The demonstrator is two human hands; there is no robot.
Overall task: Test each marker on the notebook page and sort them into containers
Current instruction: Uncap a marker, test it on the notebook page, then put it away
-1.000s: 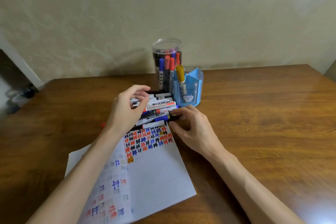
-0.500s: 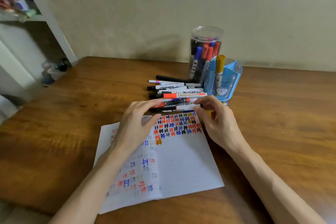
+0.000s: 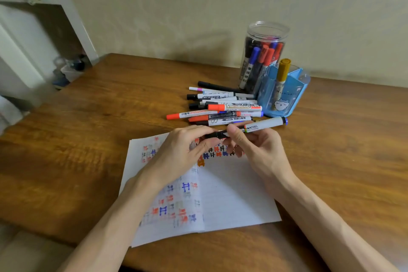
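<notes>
Left grip (image 3: 183, 150) pinches the black cap (image 3: 215, 134) and right grip (image 3: 260, 150) curls round one marker (image 3: 265, 125) held just above the notebook's (image 3: 238, 194) far edge, so a jerky pull could fling the cap or scatter the pile (image 3: 220, 108) just beyond.

Both forearms reach forward, with the hands meeting. The right hand (image 3: 261, 150) grips a marker (image 3: 263, 125); the left hand (image 3: 181, 152) seemingly pinches its dark end, fingers curled.

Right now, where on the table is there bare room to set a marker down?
The table is bare left of the loose markers and notebook, and right of the blue holder. Crowded: where markers, clear jar and holder meet.
</notes>
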